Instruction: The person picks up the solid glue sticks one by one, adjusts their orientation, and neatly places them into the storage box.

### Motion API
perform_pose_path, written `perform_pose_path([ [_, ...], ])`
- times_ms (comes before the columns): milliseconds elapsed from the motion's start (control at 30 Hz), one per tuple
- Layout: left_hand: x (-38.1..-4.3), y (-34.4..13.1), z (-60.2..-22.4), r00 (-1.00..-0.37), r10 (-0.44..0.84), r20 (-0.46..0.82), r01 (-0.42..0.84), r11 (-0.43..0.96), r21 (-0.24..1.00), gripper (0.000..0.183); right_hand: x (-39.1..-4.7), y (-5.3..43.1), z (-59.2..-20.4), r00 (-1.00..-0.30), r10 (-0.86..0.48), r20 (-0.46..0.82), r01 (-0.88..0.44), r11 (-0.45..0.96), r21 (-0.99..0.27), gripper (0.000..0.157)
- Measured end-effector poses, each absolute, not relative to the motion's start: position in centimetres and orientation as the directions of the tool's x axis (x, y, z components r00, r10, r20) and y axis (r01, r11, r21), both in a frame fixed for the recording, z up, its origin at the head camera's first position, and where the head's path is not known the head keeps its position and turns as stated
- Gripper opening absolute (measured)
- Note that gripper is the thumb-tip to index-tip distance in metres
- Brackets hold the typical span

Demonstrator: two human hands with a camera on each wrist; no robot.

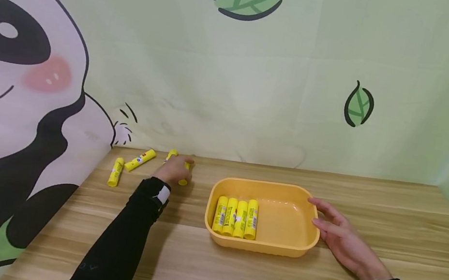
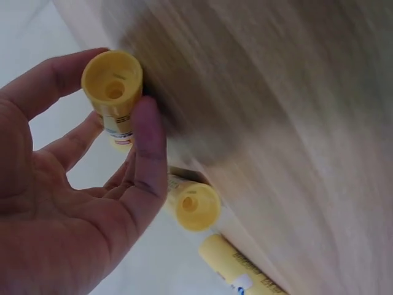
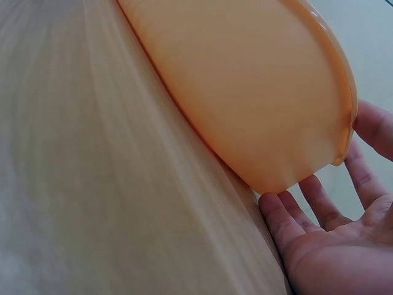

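Observation:
My left hand (image 1: 174,169) grips a yellow glue stick (image 2: 113,83) near the back of the table, thumb on one side and fingers on the other. Just beyond that hand is another glue stick (image 1: 171,153), partly hidden by it in the head view. Two more glue sticks, one slanted (image 1: 140,160) and one nearer (image 1: 115,172), lie to the left. Several glue sticks (image 1: 240,218) are lined up side by side in the left part of an orange-yellow plastic box (image 1: 258,246). At the box's right end, my right hand (image 1: 343,237) holds the rim, fingers against the outer wall.
The wooden table (image 1: 194,272) meets a pale green backdrop (image 1: 298,122) with printed leaves along its back edge. A panda print (image 1: 7,91) borders the table on the left. Bare tabletop shows in front of the box.

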State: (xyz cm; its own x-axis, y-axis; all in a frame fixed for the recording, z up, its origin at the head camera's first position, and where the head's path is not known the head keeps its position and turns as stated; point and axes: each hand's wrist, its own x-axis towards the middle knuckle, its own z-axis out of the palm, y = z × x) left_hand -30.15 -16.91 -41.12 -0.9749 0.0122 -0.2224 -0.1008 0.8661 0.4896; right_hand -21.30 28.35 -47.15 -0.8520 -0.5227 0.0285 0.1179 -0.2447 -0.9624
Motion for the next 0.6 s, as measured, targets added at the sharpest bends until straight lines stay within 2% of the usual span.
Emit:
perform_pose_path([
  [200, -30.4, -17.1, -41.4, -0.976, 0.007, -0.216, -0.106, 0.856, 0.506, 0.063, -21.3, 28.3, -47.3, -0.847, -0.531, 0.035, 0.123, -0.258, -0.958, 0.053],
  [600, -30.1, -15.5, -40.0, -0.968, 0.052, -0.244, -0.131, 0.726, 0.675, 0.061, -21.3, 28.4, -47.1, -0.851, -0.525, 0.023, 0.127, -0.249, -0.96, 0.053],
])
